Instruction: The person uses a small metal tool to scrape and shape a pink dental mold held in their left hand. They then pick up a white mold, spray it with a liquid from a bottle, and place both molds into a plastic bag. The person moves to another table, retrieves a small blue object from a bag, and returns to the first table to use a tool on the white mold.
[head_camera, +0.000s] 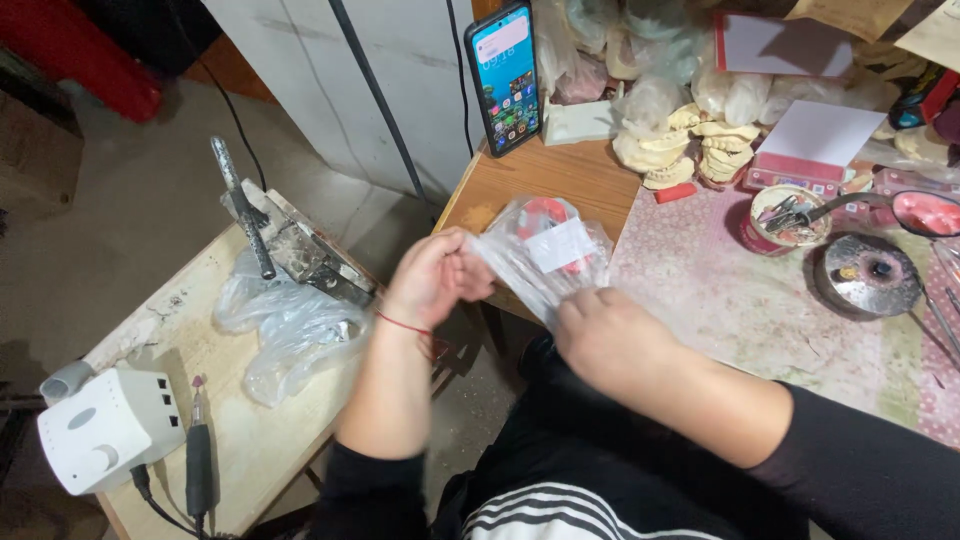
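Both hands (520, 310) gripping clear bag (545, 250), over gap between table edges

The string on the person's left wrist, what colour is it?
Red. The thin string circles the left hand's wrist, clearest in the head view.

Blurred red contents inside clear bag (545, 250)

left hand (432, 275): fingers pinched, raised (red thread at wrist) | right hand (610, 335): fingers curled, closed, knuckles up
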